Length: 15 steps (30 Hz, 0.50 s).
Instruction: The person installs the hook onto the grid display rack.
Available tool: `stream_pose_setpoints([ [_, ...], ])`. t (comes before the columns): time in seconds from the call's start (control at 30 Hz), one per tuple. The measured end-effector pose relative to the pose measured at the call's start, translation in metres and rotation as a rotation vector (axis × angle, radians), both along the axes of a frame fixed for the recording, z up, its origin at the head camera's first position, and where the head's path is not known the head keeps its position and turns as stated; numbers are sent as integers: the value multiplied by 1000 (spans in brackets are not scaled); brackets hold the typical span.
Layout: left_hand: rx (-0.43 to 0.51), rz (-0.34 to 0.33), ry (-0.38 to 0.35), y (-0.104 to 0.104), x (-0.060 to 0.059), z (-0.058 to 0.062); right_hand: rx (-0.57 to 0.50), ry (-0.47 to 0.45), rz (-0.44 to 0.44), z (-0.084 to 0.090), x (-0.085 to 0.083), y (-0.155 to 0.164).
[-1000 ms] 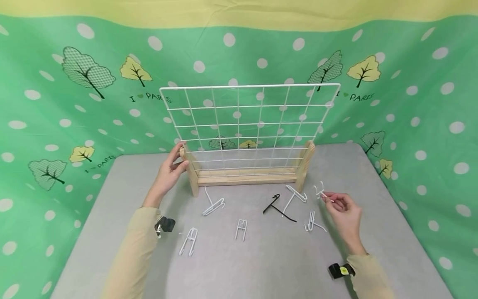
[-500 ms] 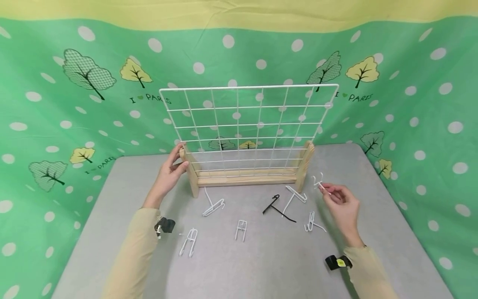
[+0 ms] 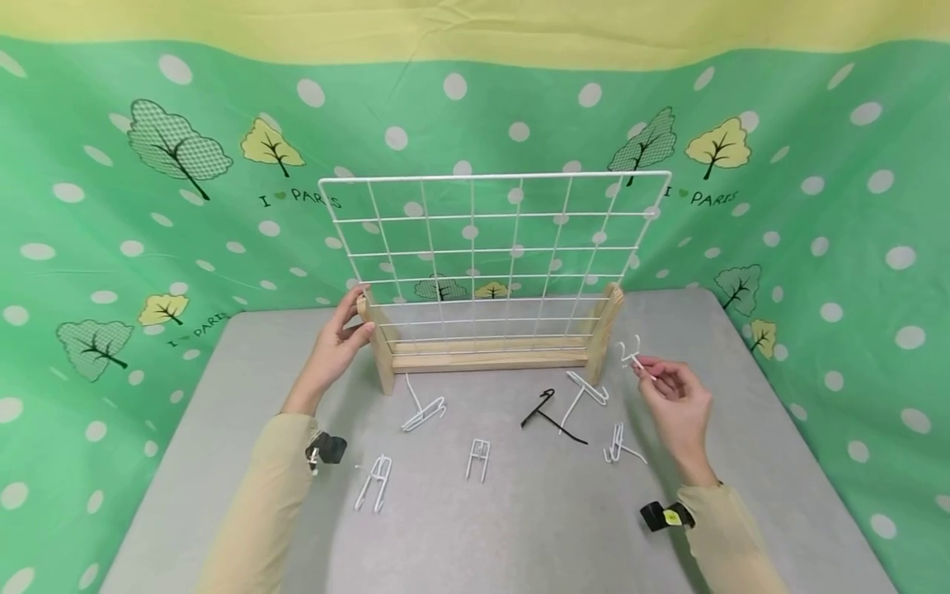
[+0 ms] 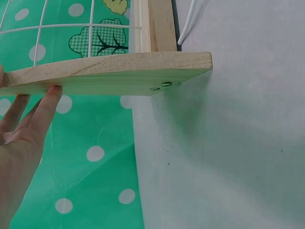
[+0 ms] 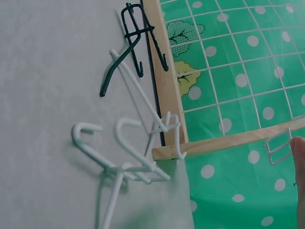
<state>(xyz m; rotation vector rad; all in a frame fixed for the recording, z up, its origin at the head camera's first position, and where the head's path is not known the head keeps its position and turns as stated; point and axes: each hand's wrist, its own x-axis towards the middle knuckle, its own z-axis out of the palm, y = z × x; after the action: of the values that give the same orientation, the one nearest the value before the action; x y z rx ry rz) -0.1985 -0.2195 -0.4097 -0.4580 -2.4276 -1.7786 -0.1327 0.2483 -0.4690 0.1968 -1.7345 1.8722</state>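
A white wire grid panel (image 3: 472,249) stands in a wooden stand (image 3: 490,363) on the table. My left hand (image 3: 330,355) grips the stand's left upright (image 3: 380,351); in the left wrist view two fingertips touch the upright's outer face. To the right of the stand, my right hand (image 3: 679,408) pinches a white wire hook (image 3: 634,359) by its stem, its two curved ends pointing up and away. In the right wrist view only a fingertip (image 5: 300,148) and part of that hook (image 5: 281,159) show at the right edge.
Before the stand lie a black hook (image 3: 545,414) and several white hooks, including one at the left (image 3: 423,412), one in the middle (image 3: 480,450) and one near my right hand (image 3: 618,443). A green dotted cloth (image 3: 816,330) encloses the grey table (image 3: 549,536).
My right hand has moved slightly up and to the left with the white hook, nearer the stand's right upright. The left hand keeps its grip in the same place.
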Motion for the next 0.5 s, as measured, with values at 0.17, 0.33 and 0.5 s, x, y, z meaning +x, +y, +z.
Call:
stream_pose_setpoints([
  [0.17, -7, 11, -4, -1, 0, 0, 20, 42, 12, 7, -2, -5],
  [0.33, 3, 9, -10, -1, 0, -1, 51, 69, 4, 12, -1, -10],
  [0.5, -1, 6, -4, 0, 0, -1, 63, 70, -4, 15, -1, -13],
])
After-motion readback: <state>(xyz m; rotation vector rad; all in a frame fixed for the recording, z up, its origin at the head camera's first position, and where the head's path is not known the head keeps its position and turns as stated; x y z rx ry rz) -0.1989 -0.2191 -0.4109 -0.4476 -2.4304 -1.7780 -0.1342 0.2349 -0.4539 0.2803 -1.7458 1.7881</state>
